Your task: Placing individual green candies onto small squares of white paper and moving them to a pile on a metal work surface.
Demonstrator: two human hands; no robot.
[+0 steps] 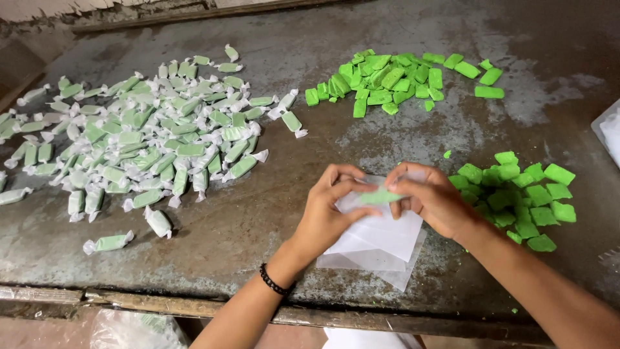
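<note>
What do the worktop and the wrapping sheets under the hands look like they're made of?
The worktop looks like dull grey metal sheet, blotchy and worn with powdery pale patches. The wrapping sheets seem to be thin, translucent plastic film or waxed paper; the stack looks milky white with crisp edges.

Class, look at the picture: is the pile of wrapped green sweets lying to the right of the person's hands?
No, the wrapped sweets lie left of the left hand and right hand; bare green pieces lie on the right.

Worn, stained grey metal tabletop (258, 220); rusty front edge; rough pale wall (39, 10) behind; dim light.
</note>
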